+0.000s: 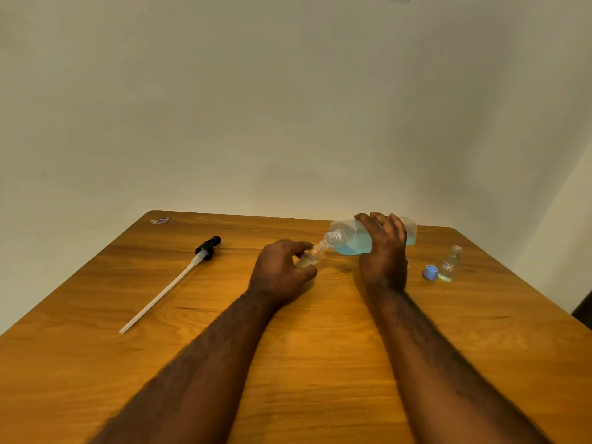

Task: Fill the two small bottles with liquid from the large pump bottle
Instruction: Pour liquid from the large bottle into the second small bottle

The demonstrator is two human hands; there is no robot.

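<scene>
1. The right hand [382, 248] is curled round the big bottle [352, 238] and holds it tipped on its side above the counter [288, 347], neck pointing to the left.
2. Blue liquid lies along the lower side of the big bottle. Its threaded neck is open, with no pump on it.
3. The left hand [282, 270] pinches a small bottle [309, 256] between thumb and fingers, tilted, with its mouth at the neck of the big bottle. The two openings touch or nearly touch; I cannot tell which.
4. The pump [179, 277] lies flat on the counter, left of the hands and well apart from them, black head far from the person, long white tube toward the person.
5. A second small bottle [450, 264] stands upright on the right, open, with pale liquid inside.
6. A blue cap [430, 272] lies just beside it, on its left.
7. A small scrap [159, 220] lies at the far left corner of the counter, too small to identify.
</scene>
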